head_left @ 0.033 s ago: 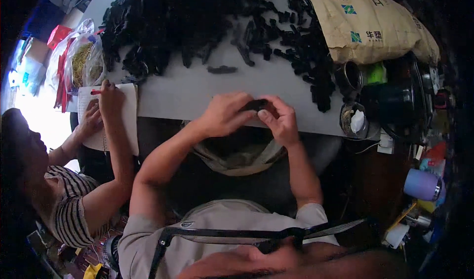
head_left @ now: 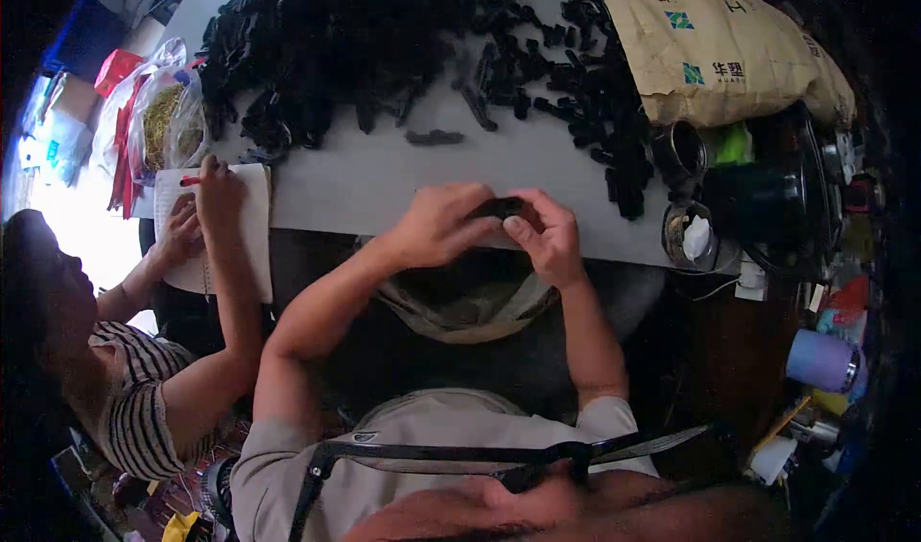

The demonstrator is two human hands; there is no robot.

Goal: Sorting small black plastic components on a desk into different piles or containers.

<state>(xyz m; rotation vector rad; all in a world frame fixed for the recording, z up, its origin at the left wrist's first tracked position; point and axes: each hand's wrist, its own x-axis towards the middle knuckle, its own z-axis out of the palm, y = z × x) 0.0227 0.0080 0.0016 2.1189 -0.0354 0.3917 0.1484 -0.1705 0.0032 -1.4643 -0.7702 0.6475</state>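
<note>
Between my two hands, just over the table's front edge, is a small black plastic-looking part [head_left: 501, 206]; its exact kind cannot be made out. My left hand [head_left: 446, 221] grips one end of it, fingers closed. With thumb and fingers pinched, my right hand [head_left: 547, 235] holds the other end. A single elongated black piece [head_left: 435, 138] lies on the table beyond my hands. Farther back spreads a large dark heap of similar black parts [head_left: 326, 53], with a looser cluster [head_left: 604, 110] to the right.
Below my hands hangs an open pale bag [head_left: 460, 334]. At left, a person's hand [head_left: 219, 192] holds a red pen over a notebook [head_left: 254, 245]. A big paper sack [head_left: 729, 53] lies back right, near a dark cup [head_left: 677, 146] and a jar [head_left: 689, 235]. The white table [head_left: 336, 187] spans the front.
</note>
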